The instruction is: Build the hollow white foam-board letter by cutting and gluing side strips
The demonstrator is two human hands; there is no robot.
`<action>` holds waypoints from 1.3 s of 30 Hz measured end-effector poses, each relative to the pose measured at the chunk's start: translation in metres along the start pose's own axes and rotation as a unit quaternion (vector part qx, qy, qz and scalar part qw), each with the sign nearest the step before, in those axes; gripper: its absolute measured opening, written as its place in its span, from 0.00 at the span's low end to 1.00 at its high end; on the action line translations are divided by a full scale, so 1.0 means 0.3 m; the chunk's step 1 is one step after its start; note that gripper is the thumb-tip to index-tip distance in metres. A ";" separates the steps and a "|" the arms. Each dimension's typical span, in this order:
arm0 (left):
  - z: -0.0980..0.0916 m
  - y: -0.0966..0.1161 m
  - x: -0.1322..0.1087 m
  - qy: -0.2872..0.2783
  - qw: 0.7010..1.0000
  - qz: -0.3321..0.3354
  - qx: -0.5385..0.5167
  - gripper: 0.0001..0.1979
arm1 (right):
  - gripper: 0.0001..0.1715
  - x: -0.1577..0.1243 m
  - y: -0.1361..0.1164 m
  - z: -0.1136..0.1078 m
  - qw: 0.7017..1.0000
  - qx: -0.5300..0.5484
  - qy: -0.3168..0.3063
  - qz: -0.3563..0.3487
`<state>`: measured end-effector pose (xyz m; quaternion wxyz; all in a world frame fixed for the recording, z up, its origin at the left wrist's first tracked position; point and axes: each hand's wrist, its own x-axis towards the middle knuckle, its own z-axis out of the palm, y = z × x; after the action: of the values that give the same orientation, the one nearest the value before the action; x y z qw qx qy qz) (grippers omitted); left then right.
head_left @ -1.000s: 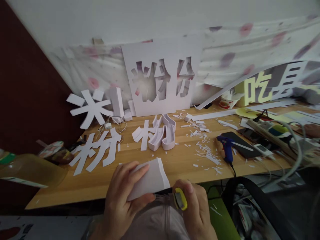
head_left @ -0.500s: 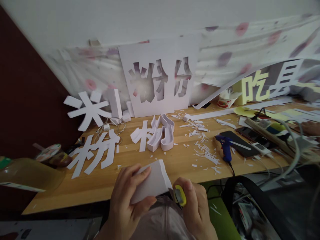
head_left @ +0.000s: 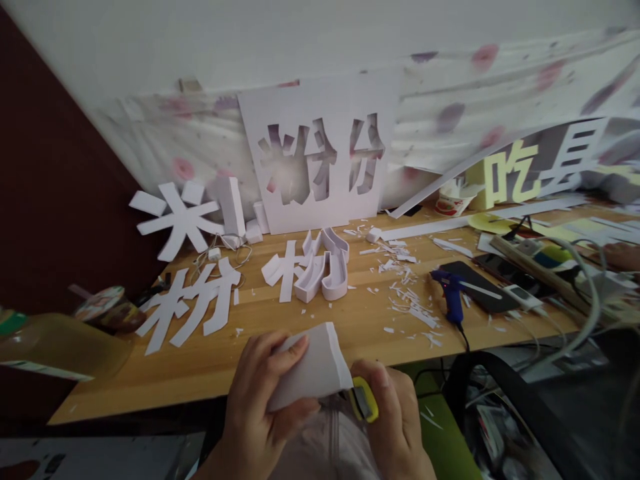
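Between thumb and fingers, my left hand [head_left: 265,393] holds a white foam board piece [head_left: 310,367] above my lap, in front of the table edge. My right hand [head_left: 393,407] is closed around a yellow utility knife [head_left: 365,400], close by the lower right corner of the piece; its blade is mostly hidden there. Beyond my hands on the table lie a flat white cut-out character [head_left: 193,303] and a white character with raised side walls [head_left: 320,273].
A blue glue gun [head_left: 453,300] rests at the right by a black phone-like slab [head_left: 473,283]. White scraps [head_left: 413,303] litter the wooden table [head_left: 200,370]. A bottle [head_left: 60,347] stands at left. A white board [head_left: 300,210] with cut-outs leans at the back. Another person's hand [head_left: 623,255] shows far right.
The foam board piece and my left hand have shifted slightly right. The utility knife has moved slightly right and down, and its blade shows less.
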<state>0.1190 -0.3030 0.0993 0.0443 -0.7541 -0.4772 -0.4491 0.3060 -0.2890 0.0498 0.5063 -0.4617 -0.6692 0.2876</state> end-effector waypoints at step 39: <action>0.016 0.001 0.000 -0.005 1.000 0.001 -0.026 0.22 | 0.35 0.051 -0.028 -0.005 0.995 0.089 0.012 0.053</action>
<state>0.1223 -0.3008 0.0965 0.0228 -0.7577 -0.4644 -0.4580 0.3038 -0.2787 0.0639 0.5374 -0.4531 -0.6095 0.3666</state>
